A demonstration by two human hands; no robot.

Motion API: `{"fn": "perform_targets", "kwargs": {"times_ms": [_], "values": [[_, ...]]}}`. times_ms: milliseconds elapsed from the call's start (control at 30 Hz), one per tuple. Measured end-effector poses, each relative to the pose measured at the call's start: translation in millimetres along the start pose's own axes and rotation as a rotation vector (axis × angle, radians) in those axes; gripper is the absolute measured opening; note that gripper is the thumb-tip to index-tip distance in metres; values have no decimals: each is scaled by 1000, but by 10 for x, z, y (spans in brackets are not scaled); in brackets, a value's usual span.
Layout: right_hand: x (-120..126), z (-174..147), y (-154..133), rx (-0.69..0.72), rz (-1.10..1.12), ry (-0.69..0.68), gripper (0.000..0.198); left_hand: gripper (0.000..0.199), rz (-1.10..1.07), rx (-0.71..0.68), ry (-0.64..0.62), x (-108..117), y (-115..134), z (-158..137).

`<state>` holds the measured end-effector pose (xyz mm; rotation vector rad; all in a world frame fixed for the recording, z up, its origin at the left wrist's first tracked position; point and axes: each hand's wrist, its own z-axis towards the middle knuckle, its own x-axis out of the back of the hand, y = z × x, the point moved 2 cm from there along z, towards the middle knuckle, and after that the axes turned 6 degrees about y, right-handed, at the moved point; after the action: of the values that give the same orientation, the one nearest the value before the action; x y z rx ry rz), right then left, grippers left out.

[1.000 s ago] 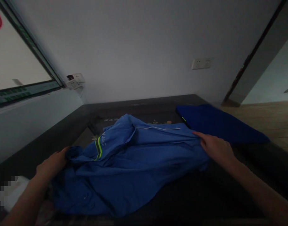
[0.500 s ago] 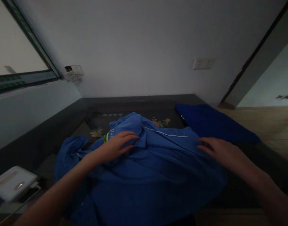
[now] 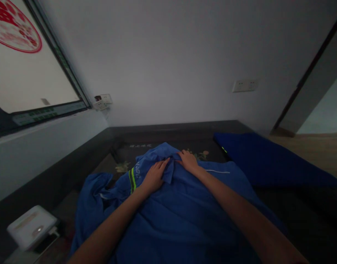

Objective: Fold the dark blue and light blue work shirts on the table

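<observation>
A blue work jacket (image 3: 182, 216) lies spread and wrinkled before me, with its collar at the far side. Yellow-green and dark bands and pale lettering mark its left part, and a thin white line runs along its right shoulder. My left hand (image 3: 155, 176) is on the collar, fingers together and bent over the fabric. Close to it, my right hand (image 3: 188, 161) holds the collar's right side with curled fingers. Both thumbs are mostly hidden.
A darker blue folded cloth (image 3: 267, 159) lies at the right. At the lower left stands a white box-like device (image 3: 33, 225) with a cable. Beneath everything is a dark table (image 3: 171, 130) with flower prints, against a wall with sockets (image 3: 244, 86).
My right hand has moved left from the jacket's right shoulder to the collar. My left hand has stayed by the collar, its fingers now closer over the fabric. The view has shifted slightly.
</observation>
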<state>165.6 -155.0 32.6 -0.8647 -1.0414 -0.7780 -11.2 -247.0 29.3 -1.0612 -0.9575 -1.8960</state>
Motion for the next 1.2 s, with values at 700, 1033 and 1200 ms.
{"fn": "perform_targets", "kwargs": {"times_ms": [700, 1033, 1200], "values": [[1583, -749, 1509, -455, 573, 478, 32, 47, -96, 890, 894, 1073, -1891, -471], [1071, -815, 1579, -114, 296, -52, 40, 45, 460, 343, 410, 890, -948, -67], [1135, -938, 1767, -97, 223, -225, 72, 58, 116, -40, -61, 301, -492, 262]]}}
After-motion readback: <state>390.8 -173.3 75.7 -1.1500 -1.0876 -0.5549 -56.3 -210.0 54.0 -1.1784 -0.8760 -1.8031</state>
